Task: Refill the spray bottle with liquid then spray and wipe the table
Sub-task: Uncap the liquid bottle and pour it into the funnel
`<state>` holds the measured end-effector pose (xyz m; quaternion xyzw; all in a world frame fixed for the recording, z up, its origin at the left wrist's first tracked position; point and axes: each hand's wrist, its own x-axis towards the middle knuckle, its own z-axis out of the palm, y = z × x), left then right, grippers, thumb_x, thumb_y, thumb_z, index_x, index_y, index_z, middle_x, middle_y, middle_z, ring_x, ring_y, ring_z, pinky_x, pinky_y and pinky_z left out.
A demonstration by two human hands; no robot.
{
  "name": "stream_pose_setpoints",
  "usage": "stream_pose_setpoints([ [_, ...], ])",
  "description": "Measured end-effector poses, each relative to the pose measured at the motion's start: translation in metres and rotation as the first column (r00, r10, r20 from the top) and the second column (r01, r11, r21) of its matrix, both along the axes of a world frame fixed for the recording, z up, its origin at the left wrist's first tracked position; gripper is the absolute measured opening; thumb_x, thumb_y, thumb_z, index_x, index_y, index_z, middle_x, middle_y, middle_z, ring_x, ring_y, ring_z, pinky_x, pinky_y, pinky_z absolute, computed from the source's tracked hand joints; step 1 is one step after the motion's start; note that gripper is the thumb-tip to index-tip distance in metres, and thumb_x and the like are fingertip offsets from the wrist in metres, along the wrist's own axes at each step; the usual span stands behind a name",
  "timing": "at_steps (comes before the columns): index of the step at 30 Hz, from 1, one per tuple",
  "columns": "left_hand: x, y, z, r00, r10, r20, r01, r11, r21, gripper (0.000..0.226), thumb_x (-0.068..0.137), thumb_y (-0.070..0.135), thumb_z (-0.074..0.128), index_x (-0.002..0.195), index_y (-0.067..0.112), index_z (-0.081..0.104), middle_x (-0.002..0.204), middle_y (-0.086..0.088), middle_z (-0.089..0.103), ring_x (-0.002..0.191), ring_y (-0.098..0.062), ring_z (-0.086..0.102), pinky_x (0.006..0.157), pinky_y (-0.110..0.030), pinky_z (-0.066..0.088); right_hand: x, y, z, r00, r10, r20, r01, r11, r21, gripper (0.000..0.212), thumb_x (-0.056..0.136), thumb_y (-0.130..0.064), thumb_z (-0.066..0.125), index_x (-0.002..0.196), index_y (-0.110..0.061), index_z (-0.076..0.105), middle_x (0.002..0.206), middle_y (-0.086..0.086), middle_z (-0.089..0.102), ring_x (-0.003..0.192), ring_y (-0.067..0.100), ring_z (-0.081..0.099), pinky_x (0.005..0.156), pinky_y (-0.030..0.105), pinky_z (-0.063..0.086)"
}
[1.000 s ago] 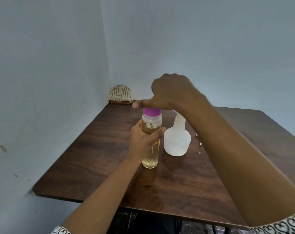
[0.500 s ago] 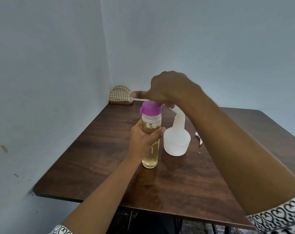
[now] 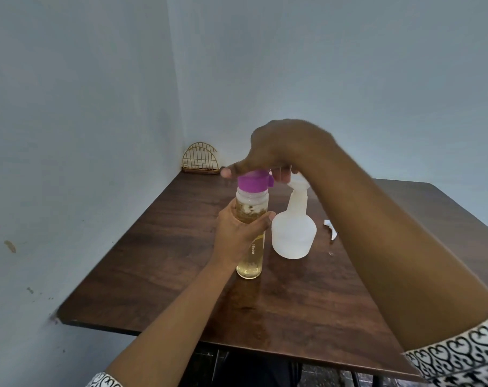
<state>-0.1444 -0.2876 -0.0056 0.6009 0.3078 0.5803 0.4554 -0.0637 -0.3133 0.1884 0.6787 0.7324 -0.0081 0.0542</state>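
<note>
Purple cap (image 3: 251,182) turned, tab now rightward; right fingers (image 3: 233,170) pinch it, left fingers (image 3: 261,223) clasp clear cylindrical bottle (image 3: 250,262).

A: Clothing entry. Left sleeve (image 3: 104,381): white cloth with black printed scrollwork. Only a sliver of the hem shows at the bottom edge.

B: Right sleeve (image 3: 460,358): same cloth. Its hem carries rows of black heart-like curls on white, with denser black figures below.

A: Forearms?

B: Both bare from hem to wrist. Left hand (image 3: 237,236) and right hand (image 3: 282,146) are bare too.

A: Sleeve length above the hems?

B: Cannot tell; the frame cuts it off.
</note>
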Motion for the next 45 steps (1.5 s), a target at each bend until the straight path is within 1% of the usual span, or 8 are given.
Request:
stream_pose_setpoints([
  [4,0.000,0.000,0.000,1.000,0.024,-0.016,-0.024,1.000,-0.006,0.051,0.059,0.037,0.081,0.100,0.011,0.066,0.082,0.006,0.074,0.082,-0.013,0.071,0.072,-0.023,0.054,-0.006,0.002,-0.010,0.995,0.063,0.081,-0.067,0.997,0.045,0.051,0.079,-0.062,0.059,0.067,-0.014,0.046,0.064,0.002,0.051,0.061,0.019,0.054,0.076,0.032,0.047],
  [7,0.002,0.000,0.000,0.998,0.042,-0.043,-0.044,0.998,-0.036,0.040,0.066,0.022,0.085,0.100,0.013,0.066,0.086,0.004,0.074,0.084,-0.011,0.071,0.072,-0.021,0.054,0.002,0.004,0.000,0.987,0.155,-0.039,-0.158,0.983,-0.096,0.040,0.078,-0.035,0.072,0.107,-0.012,0.059,0.097,0.008,0.066,0.072,0.019,0.067,0.067,0.029,0.055],
  [10,0.003,-0.001,0.000,0.997,0.050,-0.060,-0.053,0.997,-0.051,0.035,0.072,0.015,0.080,0.103,0.017,0.064,0.091,0.005,0.072,0.084,-0.004,0.070,0.069,-0.013,0.052,0.014,0.004,0.008,0.956,0.272,-0.105,-0.280,0.958,-0.069,0.048,0.075,-0.018,0.076,0.115,-0.024,0.051,0.121,0.004,0.054,0.083,0.019,0.063,0.065,0.023,0.051],
  [16,0.010,-0.008,0.002,0.998,0.050,-0.043,-0.052,0.997,-0.063,0.047,0.069,0.019,0.081,0.112,0.015,0.062,0.097,0.008,0.071,0.087,0.002,0.068,0.069,-0.009,0.051,0.057,-0.019,-0.005,0.903,0.283,-0.324,-0.267,0.959,0.096,0.055,0.072,-0.020,0.077,0.112,-0.031,0.040,0.117,-0.002,0.053,0.089,0.019,0.060,0.071,0.029,0.048],
  [25,0.026,-0.015,0.001,0.998,0.065,0.026,-0.064,0.997,-0.044,0.054,0.063,0.023,0.080,0.112,0.006,0.064,0.099,-0.003,0.073,0.091,-0.010,0.070,0.074,-0.018,0.054,0.159,-0.053,-0.084,0.471,0.104,-0.876,0.087,0.983,0.163,0.051,0.070,-0.004,0.077,0.108,-0.029,0.054,0.111,-0.004,0.062,0.096,0.011,0.064,0.081,0.022,0.052],
  [30,0.037,-0.015,0.000,0.996,0.072,0.044,-0.070,0.996,-0.047,0.047,0.065,0.016,0.080,0.108,0.009,0.063,0.096,-0.001,0.072,0.086,-0.008,0.071,0.070,-0.018,0.054,0.197,-0.047,-0.152,0.415,-0.089,-0.905,0.206,0.978,-0.001,0.051,0.066,-0.007,0.082,0.101,-0.020,0.049,0.098,-0.002,0.060,0.090,0.011,0.059,0.066,0.016,0.049],
  [38,0.040,-0.013,-0.005,0.993,0.111,0.039,-0.111,0.994,-0.003,0.054,0.062,0.028,0.079,0.109,0.007,0.062,0.095,0.001,0.071,0.088,-0.009,0.069,0.074,-0.020,0.054,0.248,-0.046,-0.226,0.517,-0.297,-0.803,0.588,0.805,0.081,0.055,0.069,-0.016,0.080,0.118,-0.016,0.056,0.117,0.006,0.061,0.105,0.022,0.058,0.095,0.032,0.043],
  [45,0.039,-0.012,-0.006,0.994,0.101,0.035,-0.101,0.995,0.011,0.046,0.061,0.027,0.087,0.099,0.020,0.062,0.083,0.014,0.074,0.081,-0.003,0.070,0.070,-0.017,0.053,0.254,-0.047,-0.236,0.477,-0.415,-0.775,0.608,0.793,-0.050,0.065,0.076,-0.034,0.075,0.131,-0.016,0.046,0.132,0.007,0.053,0.120,0.025,0.050,0.101,0.039,0.041],
])
